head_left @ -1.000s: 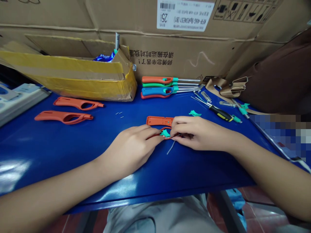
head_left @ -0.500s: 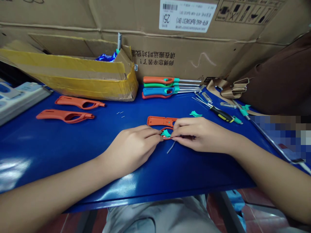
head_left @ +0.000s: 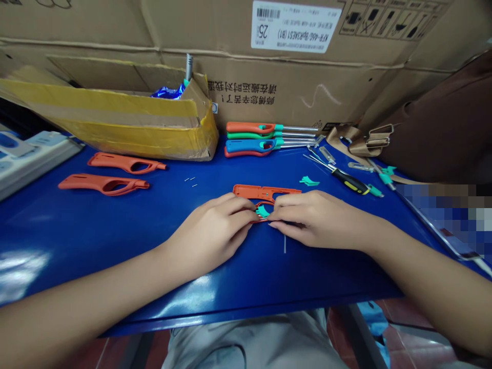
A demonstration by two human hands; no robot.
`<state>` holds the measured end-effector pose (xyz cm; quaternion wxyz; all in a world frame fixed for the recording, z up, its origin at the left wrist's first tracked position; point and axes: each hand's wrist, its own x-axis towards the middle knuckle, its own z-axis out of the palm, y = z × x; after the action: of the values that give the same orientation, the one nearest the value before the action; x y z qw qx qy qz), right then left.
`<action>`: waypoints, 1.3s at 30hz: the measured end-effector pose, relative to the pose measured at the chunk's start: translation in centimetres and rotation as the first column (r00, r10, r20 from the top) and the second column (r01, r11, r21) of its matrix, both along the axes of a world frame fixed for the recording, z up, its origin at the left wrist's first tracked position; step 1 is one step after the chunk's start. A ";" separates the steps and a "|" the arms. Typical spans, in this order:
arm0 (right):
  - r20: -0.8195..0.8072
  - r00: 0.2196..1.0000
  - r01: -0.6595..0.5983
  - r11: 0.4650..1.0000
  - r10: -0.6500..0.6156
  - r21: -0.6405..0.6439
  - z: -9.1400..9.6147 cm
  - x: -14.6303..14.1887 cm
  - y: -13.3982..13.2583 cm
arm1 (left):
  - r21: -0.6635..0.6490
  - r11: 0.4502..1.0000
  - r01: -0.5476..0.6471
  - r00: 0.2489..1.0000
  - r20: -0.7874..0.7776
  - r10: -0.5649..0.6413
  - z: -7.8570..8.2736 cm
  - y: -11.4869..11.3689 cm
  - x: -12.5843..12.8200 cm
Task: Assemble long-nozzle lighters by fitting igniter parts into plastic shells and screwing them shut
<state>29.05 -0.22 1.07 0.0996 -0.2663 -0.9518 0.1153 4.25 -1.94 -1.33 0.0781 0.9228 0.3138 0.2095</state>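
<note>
Between my hands lies an orange lighter casing half (head_left: 265, 203), mostly hidden by fingers, with a green trigger (head_left: 263, 211) in its opening. My left hand (head_left: 219, 225) is closed on the casing's left end, fingertips beside the trigger. From the right, my right hand (head_left: 315, 218) is closed on the other end, with thumb and fingers near the casing's lower edge. A thin clear strand (head_left: 285, 244) sticks out below my right fingers. Just behind lies another orange casing half (head_left: 251, 191), inner side up. Farther right rests a loose green trigger (head_left: 309, 181).
Two orange lighter handle shells (head_left: 103, 183) and several small pins (head_left: 191, 179) lie left. Assembled lighters (head_left: 249, 146) are stacked at the back, beside a taped cardboard box (head_left: 154, 128). A screwdriver (head_left: 349, 181), a brown strap (head_left: 357, 146) and a phone-like device (head_left: 442, 225) lie right.
My right hand has shifted slightly down and away from the rear casing half, showing more of it. The clear strand has swung from slanting left to hanging nearly straight toward me.
</note>
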 end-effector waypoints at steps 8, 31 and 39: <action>-0.076 0.994 0.085 0.996 -0.082 0.034 0.2 0.6 0.6 | -0.063 0.998 0.024 1.000 0.005 -0.023 0.2 0.3 0.0; 0.102 0.991 0.074 0.983 -0.092 0.171 0.4 0.8 0.9 | 0.178 0.982 0.059 0.984 -0.176 -0.027 0.6 -0.7 -0.4; 0.064 0.984 0.150 0.961 -0.169 0.232 0.7 2.0 1.8 | 0.151 0.986 0.075 0.982 -0.185 -0.046 0.3 -0.6 -0.4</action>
<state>31.03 1.59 1.79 0.0986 -0.3334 -0.9375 -0.0136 3.83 -2.51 -1.01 -0.0172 0.9504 0.2739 0.1463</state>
